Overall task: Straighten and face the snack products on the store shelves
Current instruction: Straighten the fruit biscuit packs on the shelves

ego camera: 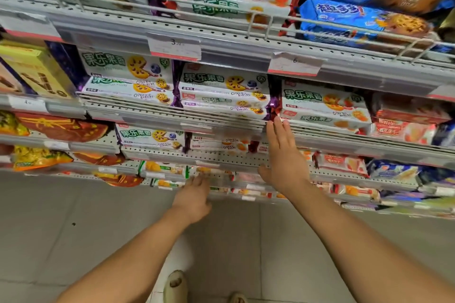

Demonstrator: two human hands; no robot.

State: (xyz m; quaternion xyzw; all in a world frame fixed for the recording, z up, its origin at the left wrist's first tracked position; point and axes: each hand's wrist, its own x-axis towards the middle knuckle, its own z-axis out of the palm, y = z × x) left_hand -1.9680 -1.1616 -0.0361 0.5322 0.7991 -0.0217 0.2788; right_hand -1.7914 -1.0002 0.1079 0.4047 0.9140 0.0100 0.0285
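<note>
A shop aisle: tiered metal shelves (pixel 221 39) with perforated front edges and wire rails carry stacked biscuit packs (pixel 222 83), and printed price tags (pixel 174 47) sit in the shelf edge strips above a tiled floor (pixel 73 216).

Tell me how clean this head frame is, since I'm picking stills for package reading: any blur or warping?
Head view: wide-angle bowing curves the shelf rails; motion blur smears the left hand and the lower shelves, while the cookie packs above the right hand stay fairly legible; lighting is even, without harsh glare.

White biscuit packs (pixel 224 91) with purple ends; blue packs (pixel 344 19).
</note>
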